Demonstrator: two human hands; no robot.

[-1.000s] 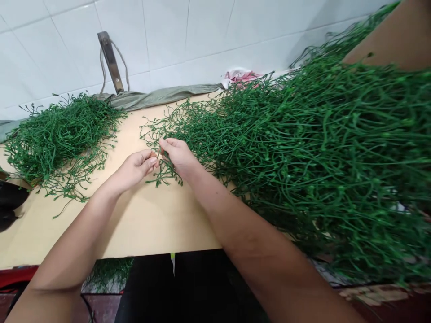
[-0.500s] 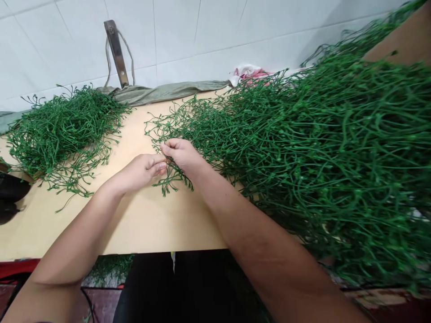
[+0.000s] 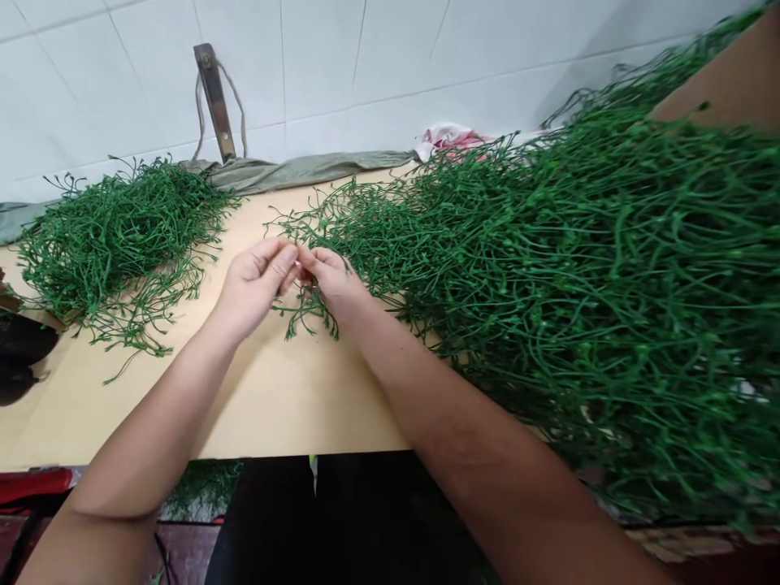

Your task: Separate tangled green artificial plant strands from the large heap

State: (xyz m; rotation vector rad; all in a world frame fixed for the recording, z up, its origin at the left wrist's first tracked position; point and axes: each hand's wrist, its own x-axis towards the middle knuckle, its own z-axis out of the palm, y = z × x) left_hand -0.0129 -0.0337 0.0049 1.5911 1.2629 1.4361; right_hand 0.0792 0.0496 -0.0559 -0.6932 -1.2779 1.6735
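Note:
A big heap of green plastic sprigs (image 3: 597, 292) covers the right half of the pale wooden table (image 3: 286, 398). My right hand (image 3: 332, 280) pinches one green sprig (image 3: 305, 313) at the heap's left edge, the sprig's branches hanging down onto the table. My left hand (image 3: 256, 280) meets it fingertip to fingertip and grips the same sprig at its top. A smaller pile of sprigs (image 3: 115, 240) lies at the table's far left.
A white tiled wall runs behind the table, with a metal bracket and cord (image 3: 213, 101) on it. A grey-green cloth (image 3: 292, 171) lies along the back edge, a pink-white rag (image 3: 448, 138) beside it. A brown board (image 3: 725, 81) rises at the top right. Dark objects (image 3: 21, 353) sit at the left edge.
Both hands have risen slightly toward the far side, lifting the sprig. My left hand has turned more upright and closed in on the sprig's top against my right fingertips.

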